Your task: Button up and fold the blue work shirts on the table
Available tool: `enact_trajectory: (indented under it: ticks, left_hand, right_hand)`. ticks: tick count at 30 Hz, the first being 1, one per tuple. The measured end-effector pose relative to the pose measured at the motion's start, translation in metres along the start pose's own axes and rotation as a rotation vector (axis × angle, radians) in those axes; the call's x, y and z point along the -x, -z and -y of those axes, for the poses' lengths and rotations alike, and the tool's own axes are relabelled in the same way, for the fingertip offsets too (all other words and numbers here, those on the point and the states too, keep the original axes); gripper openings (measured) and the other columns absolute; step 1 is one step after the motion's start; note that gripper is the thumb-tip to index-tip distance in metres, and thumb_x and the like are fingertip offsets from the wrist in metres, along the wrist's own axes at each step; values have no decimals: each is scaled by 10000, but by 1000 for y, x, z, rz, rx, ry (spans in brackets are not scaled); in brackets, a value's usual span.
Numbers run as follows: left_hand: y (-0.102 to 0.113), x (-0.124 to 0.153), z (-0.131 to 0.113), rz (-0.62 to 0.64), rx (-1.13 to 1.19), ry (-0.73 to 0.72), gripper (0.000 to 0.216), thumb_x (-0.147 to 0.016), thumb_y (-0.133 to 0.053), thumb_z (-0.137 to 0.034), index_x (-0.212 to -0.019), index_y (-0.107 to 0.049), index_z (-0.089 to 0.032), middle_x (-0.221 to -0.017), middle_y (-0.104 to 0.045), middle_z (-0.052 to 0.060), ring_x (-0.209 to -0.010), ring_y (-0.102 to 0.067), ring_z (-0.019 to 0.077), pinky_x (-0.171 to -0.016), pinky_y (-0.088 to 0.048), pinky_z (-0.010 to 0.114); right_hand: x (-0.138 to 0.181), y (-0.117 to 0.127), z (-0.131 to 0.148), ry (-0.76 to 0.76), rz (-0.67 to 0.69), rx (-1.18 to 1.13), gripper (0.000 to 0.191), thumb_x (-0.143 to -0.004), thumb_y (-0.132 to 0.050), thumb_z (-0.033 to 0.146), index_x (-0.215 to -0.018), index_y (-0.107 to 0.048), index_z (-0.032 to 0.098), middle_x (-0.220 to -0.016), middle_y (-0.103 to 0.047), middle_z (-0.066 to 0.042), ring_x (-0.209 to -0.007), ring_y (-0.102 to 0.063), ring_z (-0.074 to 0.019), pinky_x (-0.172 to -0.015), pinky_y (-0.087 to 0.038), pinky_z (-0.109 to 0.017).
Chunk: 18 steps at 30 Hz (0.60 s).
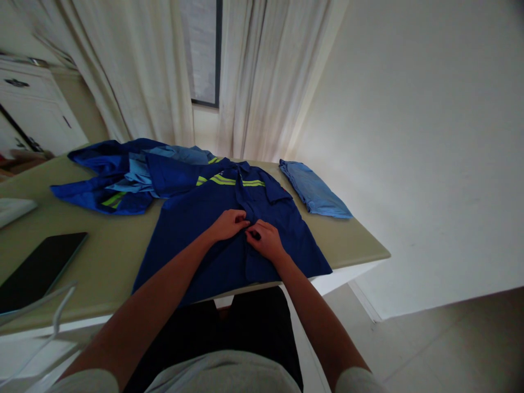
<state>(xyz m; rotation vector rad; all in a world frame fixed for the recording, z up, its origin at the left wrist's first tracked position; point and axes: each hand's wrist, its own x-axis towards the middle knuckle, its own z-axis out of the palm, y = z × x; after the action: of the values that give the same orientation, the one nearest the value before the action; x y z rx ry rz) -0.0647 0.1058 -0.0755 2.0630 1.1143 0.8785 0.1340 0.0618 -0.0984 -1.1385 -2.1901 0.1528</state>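
While a tablet [43, 266] lies by the table's [112, 256] front edge, clothes [114, 166] heap toward the back edge; left hand [230, 224] and right hand [266, 239], fingers closed, pinch the shirt [229, 267], spread mid-table to the front edge; folded cloth [315, 191] lies along the right edge.

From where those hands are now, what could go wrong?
The left hand and right hand nearly meet over the front of the blue shirt, so a mismatched edge might hide beneath them. The hem reaches the front of the table, so a tug could drag it down. One sleeve overlaps the clothes heap, which might shift too.
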Motion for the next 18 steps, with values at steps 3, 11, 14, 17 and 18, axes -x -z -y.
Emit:
enact_trajectory:
  ticks: [3,11,14,17,18]
  left_hand:
    - [-1,1,-2,-7,17,-17,285,-830,-654,-421,-672,-566,-201,-623,-582,-24,-626,-512,144,-611,-346,275]
    - [-8,-6,13,50,198,6,315,-930,-539,-446,-865,-681,-172,-753,-672,19,-689,-604,163,-669,-471,277]
    - [-12,-5,19,70,33,-48,301,-932,-510,-319,-1074,-730,-170,-997,-760,88,-907,-693,223,-870,-550,359]
    - [-19,4,20,134,-366,-200,330,-921,-557,-282,-1169,-756,-195,-1295,-728,140,-1250,-638,311,-1136,-452,488]
    - [-21,8,19,167,-467,-235,352,-941,-545,-292,-1211,-754,-206,-1383,-693,142,-1340,-590,325,-1195,-396,516]
  right_hand:
    - [-1,0,-2,-75,1,-129,65,-923,-699,235,-869,-735,225,-785,-626,1,-703,-578,-147,-696,-458,-276]
    - [-4,3,-9,-278,-173,-333,297,-889,-779,489,-816,-679,219,-717,-638,1,-644,-558,-158,-641,-462,-288]
    - [-4,9,-12,-358,-285,-412,326,-919,-724,537,-900,-687,214,-763,-663,-10,-673,-588,-167,-641,-482,-286]
    - [-2,12,-19,-411,-412,-421,329,-982,-628,528,-993,-688,205,-865,-705,-43,-755,-638,-183,-695,-518,-296]
    - [-1,12,-22,-426,-419,-400,333,-992,-614,524,-1032,-687,202,-911,-718,-58,-790,-655,-192,-724,-532,-307]
